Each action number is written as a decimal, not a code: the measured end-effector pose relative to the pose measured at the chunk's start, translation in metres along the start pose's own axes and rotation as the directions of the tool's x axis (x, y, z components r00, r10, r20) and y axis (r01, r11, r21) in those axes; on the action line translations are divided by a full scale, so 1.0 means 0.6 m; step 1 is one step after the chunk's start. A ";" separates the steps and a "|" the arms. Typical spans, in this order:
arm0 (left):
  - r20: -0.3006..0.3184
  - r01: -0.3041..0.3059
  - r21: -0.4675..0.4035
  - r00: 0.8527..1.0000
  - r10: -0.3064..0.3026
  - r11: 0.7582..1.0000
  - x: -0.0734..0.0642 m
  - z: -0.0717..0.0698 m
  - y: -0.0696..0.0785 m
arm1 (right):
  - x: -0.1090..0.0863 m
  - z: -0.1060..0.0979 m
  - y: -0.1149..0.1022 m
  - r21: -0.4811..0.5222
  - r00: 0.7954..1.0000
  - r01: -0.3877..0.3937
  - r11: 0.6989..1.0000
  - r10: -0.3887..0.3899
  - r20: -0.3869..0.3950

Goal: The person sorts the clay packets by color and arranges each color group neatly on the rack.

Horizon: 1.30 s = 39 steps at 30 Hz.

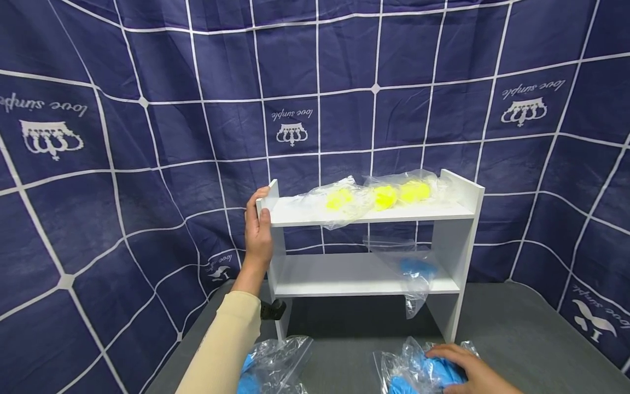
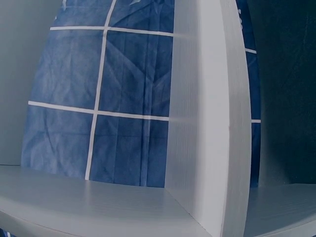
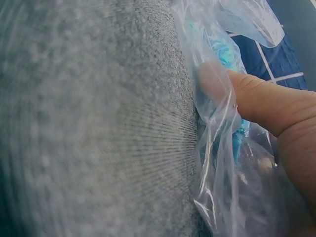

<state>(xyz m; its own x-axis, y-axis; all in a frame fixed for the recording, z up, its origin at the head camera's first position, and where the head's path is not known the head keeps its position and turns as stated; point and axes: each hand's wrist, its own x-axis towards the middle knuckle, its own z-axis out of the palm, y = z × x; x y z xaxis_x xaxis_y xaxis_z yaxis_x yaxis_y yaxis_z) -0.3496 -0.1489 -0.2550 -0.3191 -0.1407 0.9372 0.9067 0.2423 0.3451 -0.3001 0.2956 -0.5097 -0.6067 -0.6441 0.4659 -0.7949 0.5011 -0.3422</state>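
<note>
A small white two-tier shelf [image 1: 366, 290] stands on the dark surface. My left hand [image 1: 257, 232] holds its left side panel near the top, the thumb on the near side. In the left wrist view, only the shelf's white boards [image 2: 212, 118] show; the hand is out of sight. At the lower right, my right hand [image 1: 470, 369] grips a clear plastic bag with blue contents [image 1: 438, 368] lying on the surface. The right wrist view shows the thumb [image 3: 261, 101] pressed against the bag's crinkled film [image 3: 217, 163]. What the blue contents are is unclear.
Clear bags with bright yellow contents [image 1: 385, 197] lie along the top tier. Another bag with something blue [image 1: 417, 268] hangs over the middle tier's front edge. One more blue-filled bag [image 1: 275, 364] lies by the left forearm. A navy checked curtain [image 1: 344, 120] surrounds the dark table [image 1: 517, 328].
</note>
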 end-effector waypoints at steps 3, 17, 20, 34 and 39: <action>0.001 0.004 0.010 1.000 -0.004 1.000 0.001 -0.001 0.003 | 0.001 -0.010 -0.007 0.196 0.969 -0.213 0.957 0.181 0.167; 0.001 0.011 0.022 1.000 -0.011 1.000 -0.003 0.004 0.004 | -0.008 -0.029 -0.011 0.104 0.974 -0.222 0.969 0.217 0.065; 0.001 -0.002 0.022 1.000 0.002 1.000 -0.002 0.005 0.001 | -0.009 -0.047 -0.023 0.105 0.974 -0.228 0.968 0.225 0.039; 0.001 0.000 0.053 1.000 0.000 0.999 -0.002 -0.002 0.003 | 0.015 -0.125 -0.097 -0.033 0.973 -0.066 0.997 0.057 -0.221; -0.003 -0.021 0.036 1.000 0.021 0.999 0.001 -0.001 0.001 | 0.028 -0.153 -0.119 -0.114 0.975 0.013 0.993 -0.038 -0.217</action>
<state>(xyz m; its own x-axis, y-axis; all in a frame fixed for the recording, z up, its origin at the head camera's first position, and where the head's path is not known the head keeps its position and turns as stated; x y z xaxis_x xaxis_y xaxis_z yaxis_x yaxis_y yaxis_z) -0.3493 -0.1493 -0.2542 -0.2993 -0.1383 0.9441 0.9028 0.2793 0.3271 -0.2522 0.3019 -0.4023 -0.5588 -0.5216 0.6447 -0.7960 0.5554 -0.2406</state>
